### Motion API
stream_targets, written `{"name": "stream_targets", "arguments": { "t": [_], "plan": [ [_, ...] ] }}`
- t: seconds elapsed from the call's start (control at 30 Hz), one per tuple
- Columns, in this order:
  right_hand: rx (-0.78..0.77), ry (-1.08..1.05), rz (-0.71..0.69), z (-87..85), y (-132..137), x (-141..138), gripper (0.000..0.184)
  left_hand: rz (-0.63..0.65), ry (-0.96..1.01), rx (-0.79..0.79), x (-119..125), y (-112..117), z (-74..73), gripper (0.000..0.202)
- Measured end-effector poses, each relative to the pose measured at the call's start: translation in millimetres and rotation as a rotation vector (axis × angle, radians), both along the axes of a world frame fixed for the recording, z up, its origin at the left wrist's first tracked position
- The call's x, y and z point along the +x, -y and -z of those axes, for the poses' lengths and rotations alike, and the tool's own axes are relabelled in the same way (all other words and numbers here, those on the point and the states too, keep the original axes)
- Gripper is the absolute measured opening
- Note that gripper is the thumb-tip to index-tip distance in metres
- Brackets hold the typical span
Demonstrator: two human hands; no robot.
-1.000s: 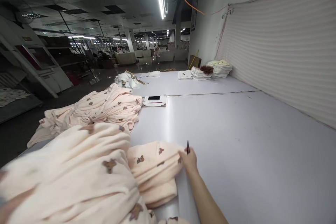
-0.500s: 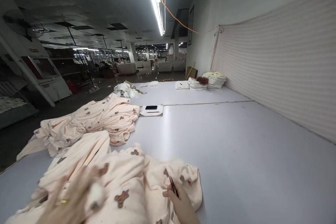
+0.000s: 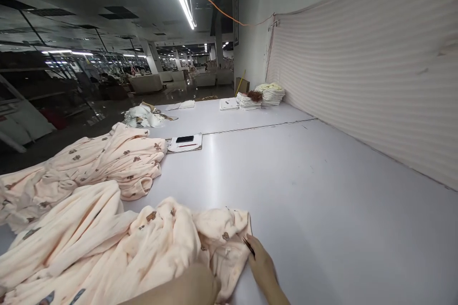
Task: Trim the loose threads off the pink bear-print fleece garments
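Soft pale-pink plush fabric (image 3: 161,243) with brown bear-like patches lies heaped over the near left of the table. At its right edge is my right hand (image 3: 261,259), closed around small dark thread snips (image 3: 249,246). Their thin points face up and left, over the fabric, and my fingertips are by its edge. My left hand (image 3: 205,283) reaches in from the bottom, low over the cloth. It is blurred and its fingers are hidden, so I cannot see what they grip.
A second pink plush heap (image 3: 103,162) lies farther left. Beyond it are a clipboard (image 3: 189,147) with a dark phone (image 3: 185,138) and white scraps (image 3: 143,116). Folded white stacks (image 3: 272,95) stand at the far edge. A striped cloth (image 3: 358,57) covers the right wall.
My view has turned right. My left hand has swung from the left of the heap toward its right end. The fabric near my hands has been pulled and bunched; the snips stay in my right hand.
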State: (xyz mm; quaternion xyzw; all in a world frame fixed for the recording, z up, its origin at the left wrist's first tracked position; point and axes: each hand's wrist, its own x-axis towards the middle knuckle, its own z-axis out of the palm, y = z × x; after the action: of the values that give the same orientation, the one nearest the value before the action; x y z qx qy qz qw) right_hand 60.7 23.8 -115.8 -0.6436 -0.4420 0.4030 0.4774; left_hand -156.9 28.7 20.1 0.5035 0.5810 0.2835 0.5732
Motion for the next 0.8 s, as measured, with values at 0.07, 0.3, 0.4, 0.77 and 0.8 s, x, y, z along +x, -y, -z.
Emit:
{"name": "stream_targets", "arguments": {
  "t": [0.07, 0.3, 0.4, 0.77, 0.8],
  "plan": [
    [-0.001, -0.034, -0.002, -16.1, -6.8, -1.0, 0.027, 0.112, -0.079, 0.004, 16.6, -4.4, 8.7, 0.026],
    [0.015, -0.178, -0.104, -81.7, 0.4, -15.3, 0.024, 0.228, -0.237, 0.184, 57.2, -10.9, 26.1, 0.031],
    [0.038, -0.04, -0.082, -91.1, 7.7, -8.9, 0.019, 0.135, -0.1, 0.146, 52.7, -17.9, 21.0, 0.028],
    [0.26, 0.372, -0.209, -119.3, 6.8, -19.0, 0.023, -0.072, 0.686, -0.215, 43.4, -25.4, 8.7, 0.029],
    [0.257, 0.386, -0.226, -120.0, 4.6, -21.3, 0.022, -0.072, 0.704, -0.224, 43.1, -25.3, 7.2, 0.028]
  ]
}}
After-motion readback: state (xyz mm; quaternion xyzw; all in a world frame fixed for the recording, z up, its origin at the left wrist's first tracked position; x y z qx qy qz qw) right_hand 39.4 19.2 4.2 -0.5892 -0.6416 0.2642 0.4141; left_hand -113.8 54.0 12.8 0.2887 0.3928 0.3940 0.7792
